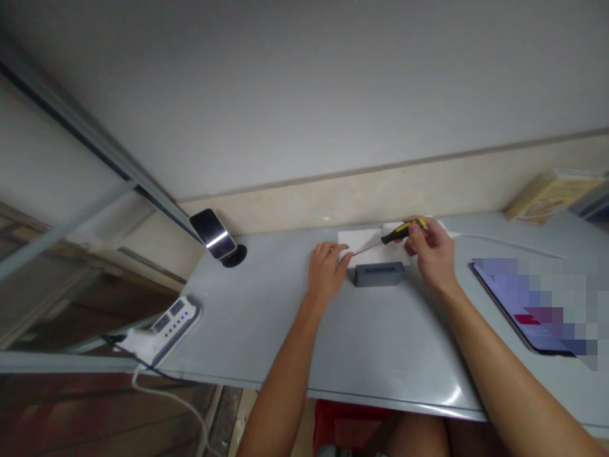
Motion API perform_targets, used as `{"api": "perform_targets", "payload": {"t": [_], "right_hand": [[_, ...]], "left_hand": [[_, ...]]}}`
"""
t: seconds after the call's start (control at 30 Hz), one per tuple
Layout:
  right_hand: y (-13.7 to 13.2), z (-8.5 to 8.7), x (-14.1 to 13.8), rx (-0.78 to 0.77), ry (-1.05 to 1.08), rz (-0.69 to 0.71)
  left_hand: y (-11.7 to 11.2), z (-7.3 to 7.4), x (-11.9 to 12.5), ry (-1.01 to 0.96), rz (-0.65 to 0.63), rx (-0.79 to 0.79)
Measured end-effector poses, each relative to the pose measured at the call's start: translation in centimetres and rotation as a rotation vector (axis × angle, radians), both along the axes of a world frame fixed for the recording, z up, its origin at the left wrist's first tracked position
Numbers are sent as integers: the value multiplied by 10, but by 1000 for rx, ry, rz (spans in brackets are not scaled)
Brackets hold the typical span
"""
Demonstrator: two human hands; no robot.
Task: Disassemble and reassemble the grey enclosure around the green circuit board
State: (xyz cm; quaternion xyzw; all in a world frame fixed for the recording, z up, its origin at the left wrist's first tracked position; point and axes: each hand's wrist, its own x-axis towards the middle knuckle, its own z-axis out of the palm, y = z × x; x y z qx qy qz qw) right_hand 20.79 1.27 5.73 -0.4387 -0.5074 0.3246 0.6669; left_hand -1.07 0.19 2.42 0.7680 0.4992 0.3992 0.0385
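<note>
My right hand (432,251) grips a black-and-yellow screwdriver (402,231) by its handle. The thin shaft slants down and left to my left hand (327,270). There my thumb and fingers close together at the tip; whatever they pinch is too small to make out. White sheets of paper (361,239) lie under the screwdriver, by the wall. Just in front of them sits a dark grey slotted box (379,274), between my two hands, and neither hand appears to grip it.
A phone (212,233) leans on a round black stand at the back left. At the left edge lies a white power strip (174,327) with cables. A tablet-like screen (528,311) is on the right, a yellowish box (549,197) behind it. A white cable (514,241) runs along the back.
</note>
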Motion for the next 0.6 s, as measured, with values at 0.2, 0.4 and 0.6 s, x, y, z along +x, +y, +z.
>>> {"api": "perform_targets", "payload": {"t": [0.2, 0.4, 0.6], "right_hand": [[4, -1, 10, 28, 225, -13], [1, -5, 13, 27, 196, 43], [-4, -3, 14, 90, 75, 88]], "left_hand": [[0, 4, 3, -409, -166, -257], [-5, 6, 7, -584, -391, -497], [-3, 6, 9, -624, -407, -542]]}}
